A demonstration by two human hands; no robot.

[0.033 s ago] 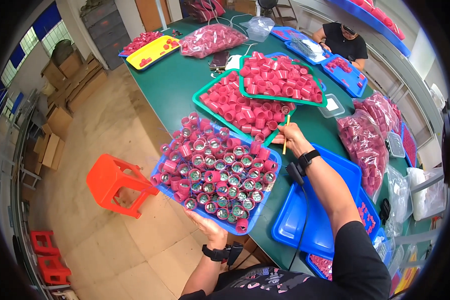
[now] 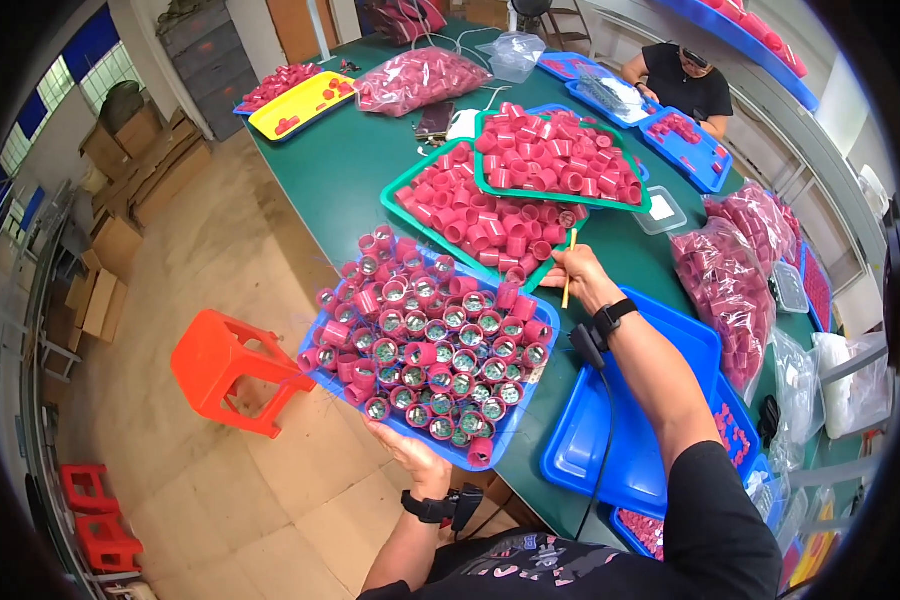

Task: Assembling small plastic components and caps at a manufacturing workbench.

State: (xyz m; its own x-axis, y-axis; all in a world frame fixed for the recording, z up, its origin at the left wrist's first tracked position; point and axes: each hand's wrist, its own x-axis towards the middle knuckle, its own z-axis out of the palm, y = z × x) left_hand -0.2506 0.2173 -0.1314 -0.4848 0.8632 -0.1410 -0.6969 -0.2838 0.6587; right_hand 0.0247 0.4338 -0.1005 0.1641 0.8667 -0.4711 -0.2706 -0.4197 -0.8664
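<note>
My left hand [image 2: 420, 462] grips the near edge of a blue tray [image 2: 515, 428] from below, fingers under it. Heaped in this tray are pink plastic cups [image 2: 440, 352], many holding green circuit boards, with thin wires sticking out. The tray sits at the table's left edge, partly over the floor. Between the fingers of my right hand [image 2: 584, 278] is a thin yellow stick [image 2: 570, 262]. That hand is by the near corner of a green tray [image 2: 402, 214] full of pink cups; whether it also grips the tray, I cannot tell. A second filled green tray [image 2: 560, 200] overlaps the first.
Stacked blue trays [image 2: 595, 440] lie under my right forearm, a black cable across them. Bags of pink cups [image 2: 725, 290] stand at the right, another bag [image 2: 420, 82] farther back. A yellow tray [image 2: 300, 105] lies far left. An orange stool [image 2: 225, 360] stands beside the table. Another person [image 2: 685, 85] sits opposite.
</note>
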